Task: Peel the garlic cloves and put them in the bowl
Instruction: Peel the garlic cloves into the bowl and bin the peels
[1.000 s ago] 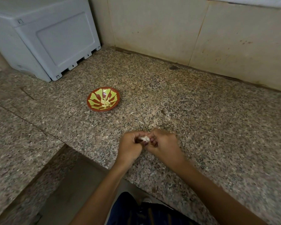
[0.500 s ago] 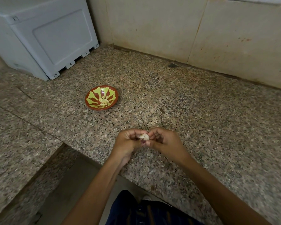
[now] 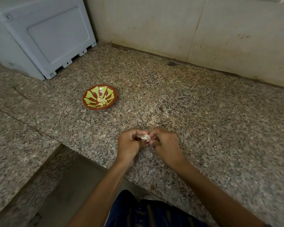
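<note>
Both the left hand [image 3: 129, 145] and right hand [image 3: 166, 143] pinch a pale, papery garlic clove [image 3: 145, 137], near the bowl [image 3: 99, 97] holding peeled cloves [image 3: 102, 100].

Peeled cloves [image 3: 102, 100] in bowl [image 3: 88, 95]

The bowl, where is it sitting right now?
In the head view the bowl stands on the granite counter, up and to the left of both hands, in front of the grey plastic box, with peeled cloves inside.
</note>
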